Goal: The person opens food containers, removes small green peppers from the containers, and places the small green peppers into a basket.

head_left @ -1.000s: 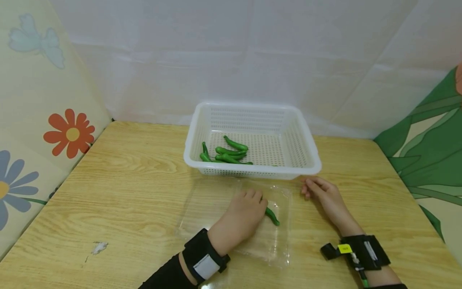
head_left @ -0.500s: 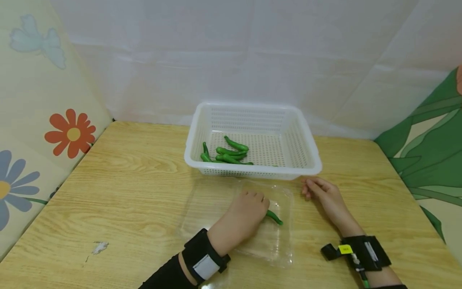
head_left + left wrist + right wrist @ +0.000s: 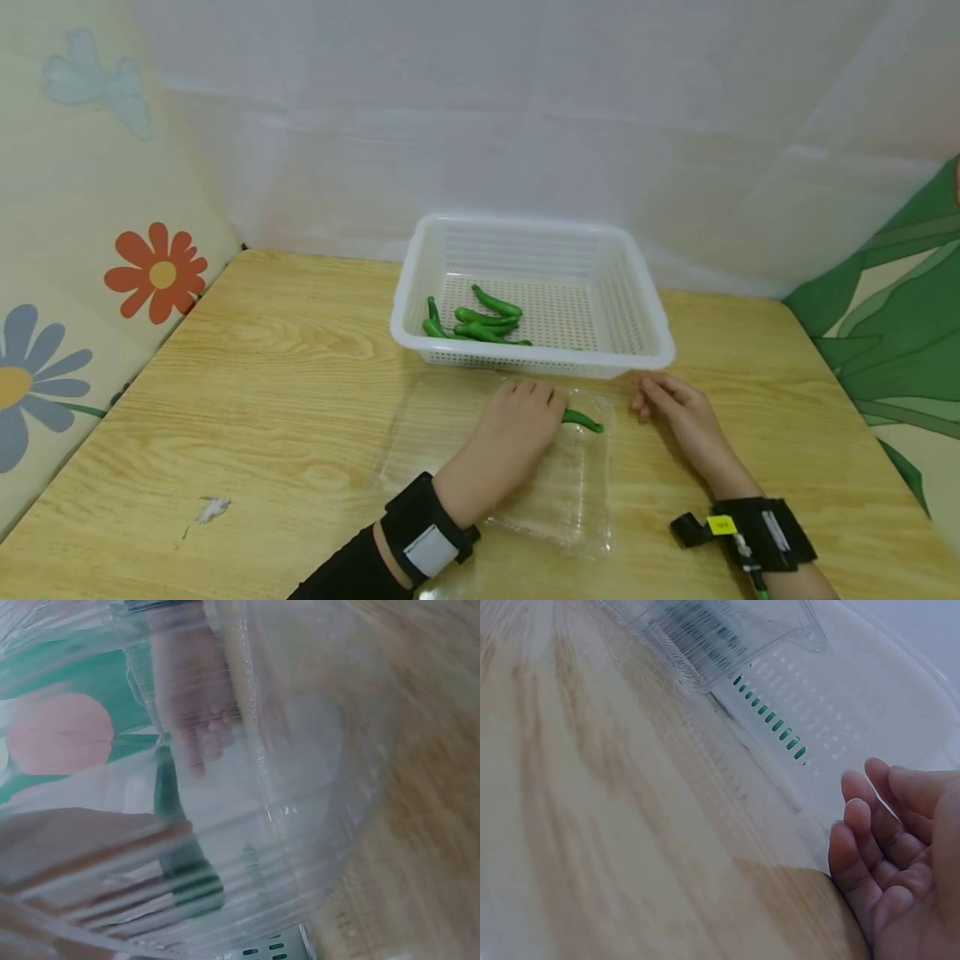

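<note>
My left hand [image 3: 510,437] grips a green chili pepper [image 3: 585,420] over a clear plastic clamshell box [image 3: 551,508]. The pepper's thin end points right, past the fingers. Through the clear plastic in the left wrist view, the same pepper [image 3: 178,832] shows with fingers curled against it. My right hand [image 3: 684,421] rests on the table right of the box, its fingers loosely curled with nothing in them. In the right wrist view those fingers [image 3: 855,847] lie beside the white basket's wall.
A white perforated plastic basket [image 3: 532,358] stands right behind the box. Several green chili peppers [image 3: 487,318] lie at its left side. A white sheet [image 3: 480,125] hangs behind the wooden table [image 3: 300,400], with flower-printed panels on both sides.
My left hand has moved a little away from me with the pepper. The pepper's free end has swung up and right, now lying flatter. My right hand has stayed in place.
</note>
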A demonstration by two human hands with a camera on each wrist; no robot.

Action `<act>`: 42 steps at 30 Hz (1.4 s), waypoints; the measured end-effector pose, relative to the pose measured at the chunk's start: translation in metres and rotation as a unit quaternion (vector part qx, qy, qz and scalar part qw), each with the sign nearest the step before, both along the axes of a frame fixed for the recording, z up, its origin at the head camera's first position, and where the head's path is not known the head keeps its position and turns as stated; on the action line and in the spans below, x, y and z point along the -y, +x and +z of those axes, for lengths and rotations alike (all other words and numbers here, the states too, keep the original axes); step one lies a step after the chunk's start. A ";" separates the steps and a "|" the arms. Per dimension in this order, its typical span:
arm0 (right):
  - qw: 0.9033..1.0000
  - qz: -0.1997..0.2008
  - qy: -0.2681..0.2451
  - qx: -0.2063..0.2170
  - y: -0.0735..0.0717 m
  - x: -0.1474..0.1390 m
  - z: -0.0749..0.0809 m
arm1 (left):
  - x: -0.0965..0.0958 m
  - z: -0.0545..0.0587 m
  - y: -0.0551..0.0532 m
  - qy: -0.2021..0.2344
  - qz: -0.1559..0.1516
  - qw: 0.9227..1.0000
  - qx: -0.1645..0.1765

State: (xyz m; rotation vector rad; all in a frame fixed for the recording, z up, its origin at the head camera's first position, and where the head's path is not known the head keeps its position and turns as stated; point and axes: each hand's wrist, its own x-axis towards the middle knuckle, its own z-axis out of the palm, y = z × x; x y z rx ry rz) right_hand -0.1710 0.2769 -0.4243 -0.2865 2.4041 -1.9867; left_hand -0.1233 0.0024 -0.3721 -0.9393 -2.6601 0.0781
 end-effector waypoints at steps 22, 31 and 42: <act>1.000 0.011 -0.004 -0.001 0.001 -0.002 0.001 | 0.005 0.021 0.002 0.117 -0.044 0.989 -0.084; 1.000 0.011 0.002 0.000 0.000 -0.001 0.002 | 0.014 0.033 0.000 0.154 -0.048 0.981 -0.108; 1.000 0.007 0.010 0.002 0.000 -0.001 0.002 | 0.026 0.040 -0.009 0.163 -0.029 0.982 -0.095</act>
